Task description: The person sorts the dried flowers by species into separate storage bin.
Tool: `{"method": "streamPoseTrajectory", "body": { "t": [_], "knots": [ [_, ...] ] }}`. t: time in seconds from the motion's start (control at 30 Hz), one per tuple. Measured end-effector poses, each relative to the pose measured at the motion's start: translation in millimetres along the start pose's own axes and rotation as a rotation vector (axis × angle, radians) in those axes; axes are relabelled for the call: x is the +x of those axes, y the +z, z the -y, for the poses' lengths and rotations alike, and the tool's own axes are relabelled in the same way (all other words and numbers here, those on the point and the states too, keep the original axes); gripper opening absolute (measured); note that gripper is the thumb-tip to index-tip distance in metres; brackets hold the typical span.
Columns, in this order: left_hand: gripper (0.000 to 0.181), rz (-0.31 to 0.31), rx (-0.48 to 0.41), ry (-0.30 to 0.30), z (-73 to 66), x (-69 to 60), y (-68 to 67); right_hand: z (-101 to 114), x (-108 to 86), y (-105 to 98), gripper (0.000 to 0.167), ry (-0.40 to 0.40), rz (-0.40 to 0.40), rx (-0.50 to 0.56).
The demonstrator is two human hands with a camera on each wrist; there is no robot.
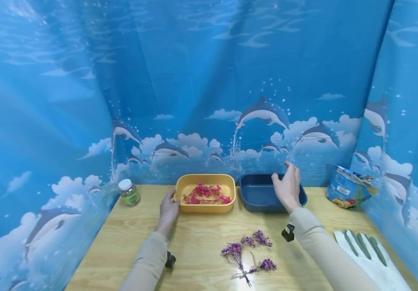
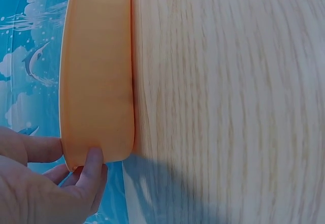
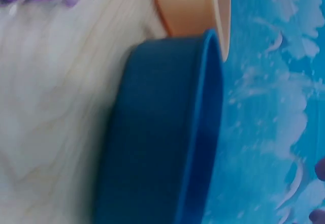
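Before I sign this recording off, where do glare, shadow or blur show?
Head view: white glare on the table near the bottom edge, by the purple flowers; left wrist: shadow on the table beside the yellow tray; right wrist: blue tray and table blurred.

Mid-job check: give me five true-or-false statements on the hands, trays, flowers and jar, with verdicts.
1. The left hand holds the left end of the yellow tray. True.
2. The pink flowers lie in the blue tray. False: they lie in the yellow tray.
3. The purple flowers lie outside both trays. True.
4. The right hand grips the purple flowers. False: it is by the blue tray, without flowers.
5. The jar has a white lid. True.
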State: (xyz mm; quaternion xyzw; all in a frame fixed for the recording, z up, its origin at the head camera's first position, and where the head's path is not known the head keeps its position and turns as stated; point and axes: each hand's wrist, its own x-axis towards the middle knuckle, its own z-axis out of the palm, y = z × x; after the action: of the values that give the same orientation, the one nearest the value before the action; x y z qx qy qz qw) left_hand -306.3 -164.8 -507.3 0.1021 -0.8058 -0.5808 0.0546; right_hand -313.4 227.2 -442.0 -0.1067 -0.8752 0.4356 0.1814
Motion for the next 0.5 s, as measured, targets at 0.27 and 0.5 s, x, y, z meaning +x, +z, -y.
{"method": "streamPoseTrajectory", "body": {
  "t": [0.27,0.5],
  "knots": [
    [0.058,0.025,0.001,-0.018,0.8,-0.9,-1.7,-42,-2.8,-15,0.069,0.202,-0.071,0.042],
    [0.054,-0.037,0.163,0.127,2.4,-5.4,-0.4,-68,-8.0,-21,0.072,0.293,-0.08,0.111]
  ]
}}
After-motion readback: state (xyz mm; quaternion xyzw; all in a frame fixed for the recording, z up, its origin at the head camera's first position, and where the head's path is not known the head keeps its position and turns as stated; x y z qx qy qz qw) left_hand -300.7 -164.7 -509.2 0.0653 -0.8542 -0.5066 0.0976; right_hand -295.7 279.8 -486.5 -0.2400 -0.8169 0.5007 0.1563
